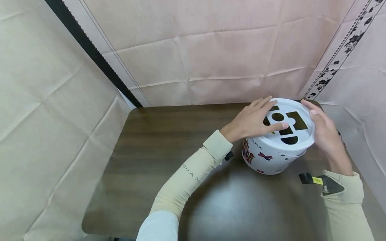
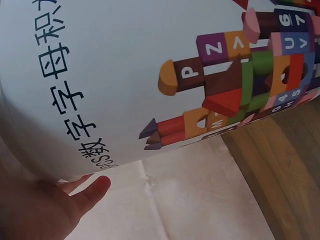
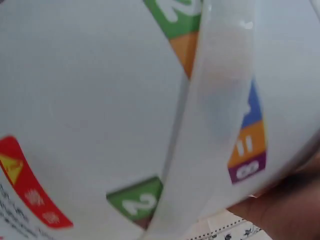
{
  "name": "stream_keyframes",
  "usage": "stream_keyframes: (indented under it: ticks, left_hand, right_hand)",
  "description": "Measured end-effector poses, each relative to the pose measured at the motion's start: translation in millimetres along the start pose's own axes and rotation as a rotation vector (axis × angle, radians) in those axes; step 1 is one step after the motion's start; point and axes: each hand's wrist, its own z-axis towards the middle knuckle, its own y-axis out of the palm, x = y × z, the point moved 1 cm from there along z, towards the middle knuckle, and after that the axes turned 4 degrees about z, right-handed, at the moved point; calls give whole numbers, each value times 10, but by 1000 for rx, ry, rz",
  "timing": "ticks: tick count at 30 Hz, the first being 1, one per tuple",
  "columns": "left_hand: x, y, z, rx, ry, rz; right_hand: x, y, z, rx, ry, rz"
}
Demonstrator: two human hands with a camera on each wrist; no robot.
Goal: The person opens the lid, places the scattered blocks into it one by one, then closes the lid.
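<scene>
A white bucket (image 1: 265,159) printed with colourful toy blocks stands at the right part of the brown table. Its white lid (image 1: 298,142) has several dark cut-out shapes, round, square and half-round among them. My left hand (image 1: 248,118) reaches over the lid's left side, thumb laid across the top and the other fingers stretched toward the far rim. At the right rim, my right hand (image 1: 327,134) rests with its fingers extended along the edge. Close up in the left wrist view, the printed bucket wall (image 2: 125,65) fills most of the picture. A translucent handle band (image 3: 215,100) crosses the bucket in the right wrist view.
The brown table (image 1: 169,160) runs from the left to beneath the bucket. Pale cloth (image 1: 226,60) hangs behind it and on both sides, with a black strip at left and a flowered border at right. A camera mount (image 1: 325,184) sits on the right sleeve.
</scene>
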Motion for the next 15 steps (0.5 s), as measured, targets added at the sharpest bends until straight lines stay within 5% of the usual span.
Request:
stream_keyframes:
  ticks: [5, 15]
  left_hand:
    - [8, 35, -13, -14, -4, 99]
    - [54, 47, -12, -36, 1, 229]
  right_hand:
    - [33, 19, 7, -50, 36, -210]
    - [99, 39, -18, -12, 40, -154]
